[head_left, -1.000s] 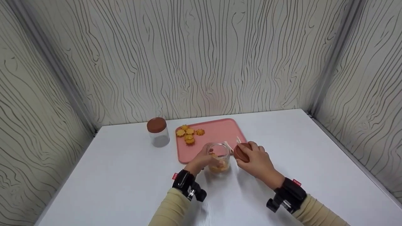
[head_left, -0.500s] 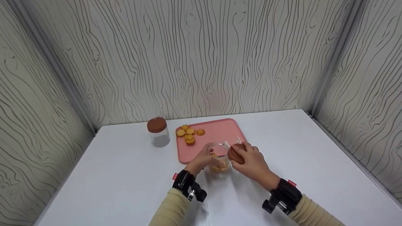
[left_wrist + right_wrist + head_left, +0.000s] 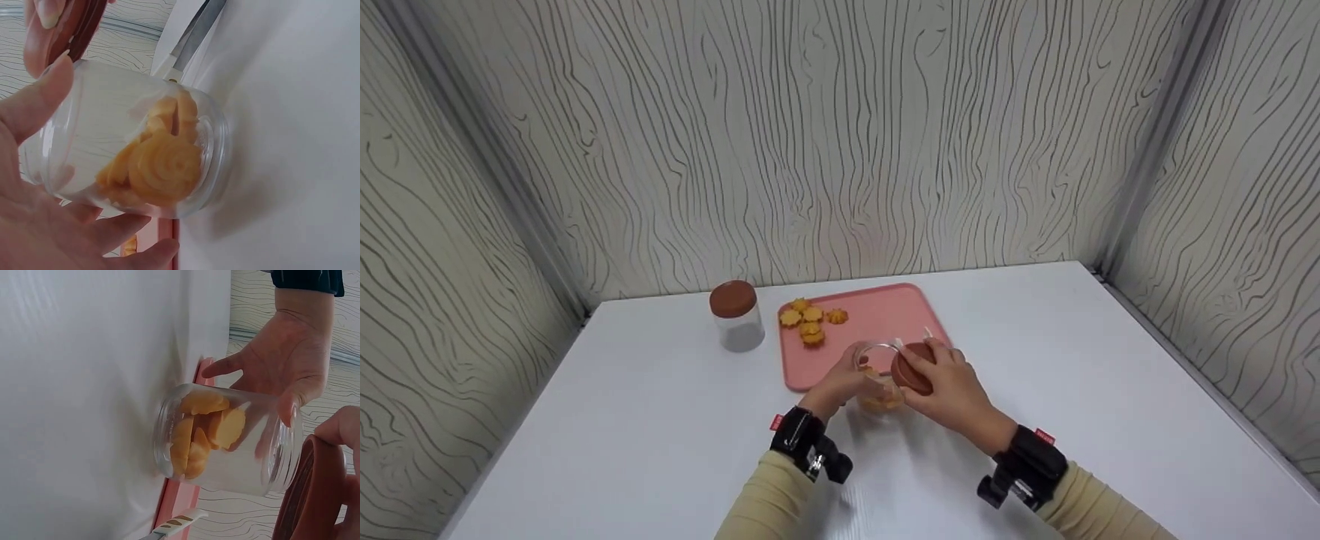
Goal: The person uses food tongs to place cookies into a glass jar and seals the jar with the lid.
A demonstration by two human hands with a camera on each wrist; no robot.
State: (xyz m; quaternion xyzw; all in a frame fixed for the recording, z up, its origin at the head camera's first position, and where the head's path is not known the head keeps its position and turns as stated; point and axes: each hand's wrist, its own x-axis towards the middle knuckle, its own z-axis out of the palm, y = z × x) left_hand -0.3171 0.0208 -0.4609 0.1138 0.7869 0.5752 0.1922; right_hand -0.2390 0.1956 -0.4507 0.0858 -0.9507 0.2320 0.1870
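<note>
My left hand (image 3: 844,381) grips a clear open-topped jar (image 3: 107,107) from its left side, thumb near the rim. Several golden swirled cookies (image 3: 166,169) lie in the jar's bottom. My right hand (image 3: 956,388) holds a brown round lid (image 3: 911,369) by its edge. That lid (image 3: 315,495) is tilted, its threaded inside turned toward the jar's mouth, with its edge right at the rim. The jar stands upright at the front edge of a pink tray (image 3: 877,307).
More golden cookies (image 3: 811,315) sit on the tray's left part. A second clear jar (image 3: 741,334) with a brown lid stands left of the tray. A white utensil (image 3: 188,517) with tan marks lies by the tray's front right, behind my right hand. Patterned walls (image 3: 840,150) enclose the table.
My right hand has moved left with the lid, bringing it from beside the jar to its rim. My left hand and the jar have stayed in place.
</note>
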